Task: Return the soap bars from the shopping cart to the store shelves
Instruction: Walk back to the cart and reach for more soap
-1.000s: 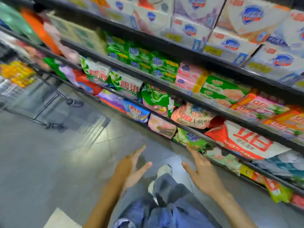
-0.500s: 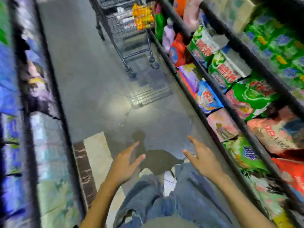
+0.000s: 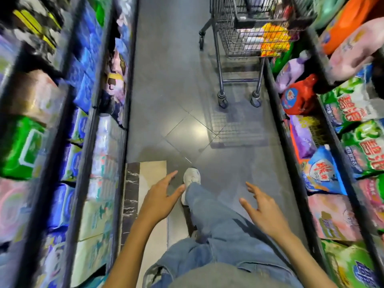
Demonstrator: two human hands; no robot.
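soap bars (image 3: pixel 274 39): yellow-orange packs, near right corner of shopping cart (image 3: pixel 224 28) basket | cart well ahead of hands, beside right shelves (image 3: pixel 295 173) | right hand (image 3: pixel 264 210) nearer than left hand (image 3: pixel 160 198) | 2 hands empty, fingers loosely spread | likely next: walk up, reach forward-right

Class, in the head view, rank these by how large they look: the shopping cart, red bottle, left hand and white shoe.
Largest: shopping cart.
Next: left hand and red bottle look alike, and the hand is nearer the camera, so unranked.
Smallest: white shoe, partly hidden by jeans.
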